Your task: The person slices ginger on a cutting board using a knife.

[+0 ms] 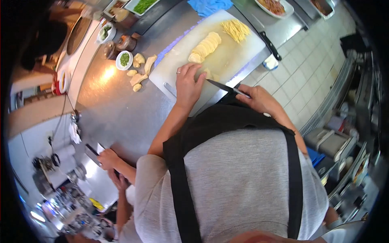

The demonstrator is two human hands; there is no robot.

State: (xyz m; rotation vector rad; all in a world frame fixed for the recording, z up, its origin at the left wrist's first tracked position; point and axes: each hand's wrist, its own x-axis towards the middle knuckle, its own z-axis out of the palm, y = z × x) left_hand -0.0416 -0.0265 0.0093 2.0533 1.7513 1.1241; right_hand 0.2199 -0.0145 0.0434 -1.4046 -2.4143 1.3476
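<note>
My right hand (259, 98) is closed round the handle of a kitchen knife (222, 86). The dark blade points left over the near edge of a white cutting board (172, 60). My left hand (189, 84) rests on the board with fingers stretched out and thumb apart. Its fingertips are by the near end of a row of overlapping pale slices, which look like ginger (206, 46). Between the thumb and the knife tip lie a few small pale pieces (212, 75), partly hidden. A pile of thin yellow strips (236, 30) sits at the far right corner.
Peeled, knobbly chunks (139, 79) lie left of the board, near a bowl of chopped greens (125, 60) and jars (126, 42). A second black-handled knife (270, 46) lies at the board's right edge. At lower left, another person's hand (108, 158) holds a knife.
</note>
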